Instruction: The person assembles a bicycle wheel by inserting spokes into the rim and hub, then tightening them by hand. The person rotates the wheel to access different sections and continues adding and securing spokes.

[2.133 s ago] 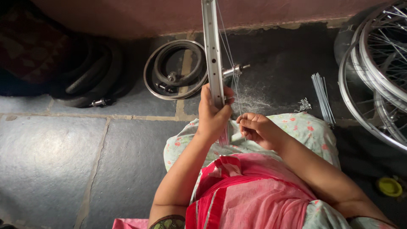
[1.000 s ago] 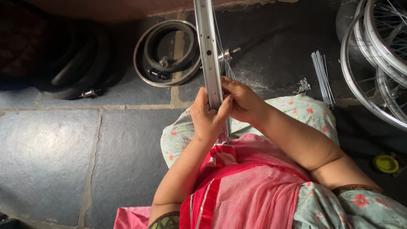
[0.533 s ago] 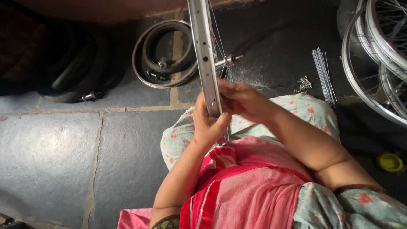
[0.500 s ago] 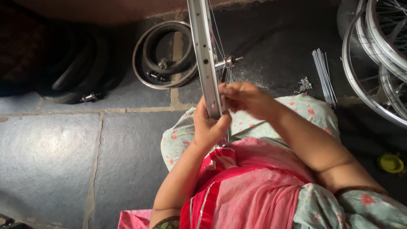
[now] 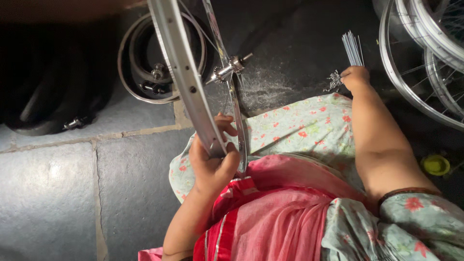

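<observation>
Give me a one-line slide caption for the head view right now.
Left hand grips a bare wheel rim upright over the lap while the right hand reaches a bundle of loose spokes on the floor.

The wheel rim [image 5: 186,82] stands at the centre, running from 12 o'clock down to the lap, with its hub [image 5: 227,71] just right of it. The left hand [image 5: 212,162] grips the rim's lower end. At 11 o'clock a second rim [image 5: 126,72] lies flat on the floor [image 5: 48,193]; tyres [image 5: 43,106] lie at 9 o'clock. The right hand [image 5: 355,77] rests at 2 o'clock on a bundle of spokes [image 5: 353,48]. Spoked wheels [image 5: 425,58] lie at 3 o'clock, a small cap [image 5: 436,165] below them.
</observation>
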Action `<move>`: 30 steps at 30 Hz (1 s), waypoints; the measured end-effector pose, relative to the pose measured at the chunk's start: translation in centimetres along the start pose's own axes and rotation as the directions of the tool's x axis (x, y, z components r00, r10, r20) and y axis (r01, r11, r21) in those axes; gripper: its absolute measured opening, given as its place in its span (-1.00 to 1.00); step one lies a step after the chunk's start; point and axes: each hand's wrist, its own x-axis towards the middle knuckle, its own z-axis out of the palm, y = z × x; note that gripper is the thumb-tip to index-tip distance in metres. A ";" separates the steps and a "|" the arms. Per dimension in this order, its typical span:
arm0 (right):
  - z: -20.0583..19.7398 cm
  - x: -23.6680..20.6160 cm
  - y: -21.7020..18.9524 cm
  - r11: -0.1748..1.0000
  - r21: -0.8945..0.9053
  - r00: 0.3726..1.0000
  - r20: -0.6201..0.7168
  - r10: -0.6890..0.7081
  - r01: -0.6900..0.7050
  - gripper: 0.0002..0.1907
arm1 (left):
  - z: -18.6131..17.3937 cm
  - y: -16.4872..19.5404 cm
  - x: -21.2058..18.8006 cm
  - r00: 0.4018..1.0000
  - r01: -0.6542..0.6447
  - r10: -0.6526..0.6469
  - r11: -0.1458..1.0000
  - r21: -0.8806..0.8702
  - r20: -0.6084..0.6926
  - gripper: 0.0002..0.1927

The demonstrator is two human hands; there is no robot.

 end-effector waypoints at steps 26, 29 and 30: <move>1.0 -5.3 -11.5 0.830 0.465 0.947 -0.066 -0.313 0.307 -0.90 | 2.0 -0.8 2.0 0.984 0.177 -0.176 0.983 0.048 -0.028 -0.58; -1.5 -11.5 -17.4 0.504 0.828 0.897 0.003 -0.442 0.246 -0.86 | 2.7 -1.6 2.0 0.985 0.169 -0.167 0.984 0.060 -0.038 -0.59; -3.2 -13.8 -19.2 0.473 0.815 0.843 -0.034 -0.537 0.334 -0.87 | 2.8 -1.8 1.9 0.985 0.171 -0.169 0.983 0.060 -0.042 -0.58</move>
